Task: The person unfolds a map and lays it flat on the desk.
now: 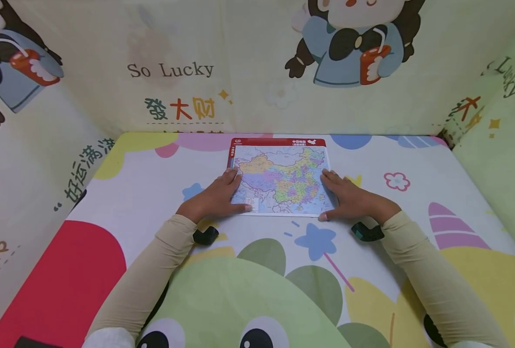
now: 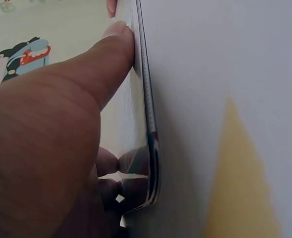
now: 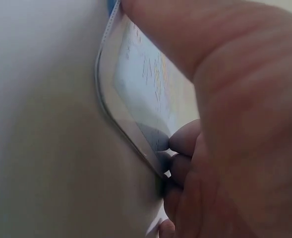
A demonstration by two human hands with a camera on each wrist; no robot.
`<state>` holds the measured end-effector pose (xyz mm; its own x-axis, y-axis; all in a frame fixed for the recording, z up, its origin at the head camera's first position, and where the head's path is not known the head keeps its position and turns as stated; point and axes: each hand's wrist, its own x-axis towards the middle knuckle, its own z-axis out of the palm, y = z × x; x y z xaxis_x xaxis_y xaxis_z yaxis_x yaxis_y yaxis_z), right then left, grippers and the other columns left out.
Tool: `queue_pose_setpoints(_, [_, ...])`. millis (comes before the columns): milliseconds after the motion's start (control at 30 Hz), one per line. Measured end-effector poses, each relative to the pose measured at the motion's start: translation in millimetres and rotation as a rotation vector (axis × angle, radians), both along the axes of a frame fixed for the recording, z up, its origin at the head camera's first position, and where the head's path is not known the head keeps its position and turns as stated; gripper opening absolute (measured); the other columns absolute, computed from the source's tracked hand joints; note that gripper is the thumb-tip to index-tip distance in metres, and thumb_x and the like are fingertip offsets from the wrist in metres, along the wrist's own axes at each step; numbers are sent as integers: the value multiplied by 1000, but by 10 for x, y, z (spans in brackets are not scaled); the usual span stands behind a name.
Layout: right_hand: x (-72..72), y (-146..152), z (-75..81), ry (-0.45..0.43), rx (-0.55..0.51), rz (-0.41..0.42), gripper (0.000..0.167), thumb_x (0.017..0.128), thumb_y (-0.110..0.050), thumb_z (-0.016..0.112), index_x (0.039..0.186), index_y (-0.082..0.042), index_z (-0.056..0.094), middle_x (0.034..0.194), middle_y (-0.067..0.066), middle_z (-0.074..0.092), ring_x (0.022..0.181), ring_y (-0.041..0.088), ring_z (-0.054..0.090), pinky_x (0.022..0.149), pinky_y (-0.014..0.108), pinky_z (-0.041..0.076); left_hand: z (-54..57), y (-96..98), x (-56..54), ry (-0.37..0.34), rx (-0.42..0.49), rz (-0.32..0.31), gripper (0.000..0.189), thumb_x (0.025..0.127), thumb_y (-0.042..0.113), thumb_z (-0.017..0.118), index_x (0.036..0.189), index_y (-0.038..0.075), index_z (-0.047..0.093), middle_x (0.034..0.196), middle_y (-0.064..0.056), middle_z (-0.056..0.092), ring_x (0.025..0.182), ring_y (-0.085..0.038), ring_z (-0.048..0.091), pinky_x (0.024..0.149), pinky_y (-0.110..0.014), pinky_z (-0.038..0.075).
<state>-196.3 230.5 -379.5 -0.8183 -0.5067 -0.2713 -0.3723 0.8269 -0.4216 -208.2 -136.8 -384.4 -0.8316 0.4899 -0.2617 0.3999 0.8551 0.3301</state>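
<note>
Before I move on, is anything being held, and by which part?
Nothing looks gripped: the left hand and the right hand only touch the map, at its left and right sides.

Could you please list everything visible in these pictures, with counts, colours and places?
Table: one, white with colourful cartoon prints, in the centre and foreground
Map: one, multicoloured with a red top strip, lying near the table's far edge
Walls: three, pale with cartoon figures and lettering, behind and on both sides
Dark object: one, black, bottom-left corner of the head view, too cut off to identify
Wrist cameras: two, black, one at each wrist
Sleeves: two, beige, one on each arm
Left hand: one, bare, touching the map's left side
Right hand: one, bare, touching the map's right side
</note>
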Motion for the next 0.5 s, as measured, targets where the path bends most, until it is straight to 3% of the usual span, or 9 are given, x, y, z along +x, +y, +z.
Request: queue_pose_setpoints(500, [-17,13,-20,-8,-2,-7,117,78,-57,75,154,3,9,161,18,-1,146,38,-5,115,56,1,-1,3,11,8,-23,1,103,87,63,59,156,6,8,162,-9,-5,147,-26,-9,117,-43,6])
